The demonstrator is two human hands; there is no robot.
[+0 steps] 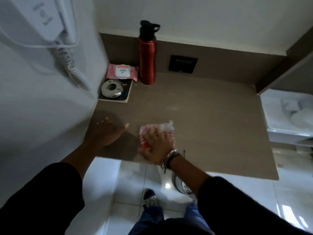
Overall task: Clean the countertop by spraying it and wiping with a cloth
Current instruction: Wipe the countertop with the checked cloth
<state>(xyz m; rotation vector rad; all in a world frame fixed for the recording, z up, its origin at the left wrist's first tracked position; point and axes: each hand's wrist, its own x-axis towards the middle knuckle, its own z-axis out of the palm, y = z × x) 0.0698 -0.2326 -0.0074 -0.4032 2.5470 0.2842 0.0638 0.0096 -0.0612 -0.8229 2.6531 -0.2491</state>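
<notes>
A brown countertop [211,119] fills the middle of the head view. Near its front edge lies a red and white cloth [162,127], folded flat. My right hand [157,146] presses down on the cloth with spread fingers and looks motion-blurred. To the left of it, my left hand [108,133] rests palm-down on the counter, fingers apart, holding nothing. No spray bottle is in view.
A red metal bottle [147,60] stands at the back by the wall. Left of it lie a pink wipes pack [122,72] and a metal ashtray [112,89] on a dark book. A wall phone [50,28] hangs left, a white sink [288,116] sits right.
</notes>
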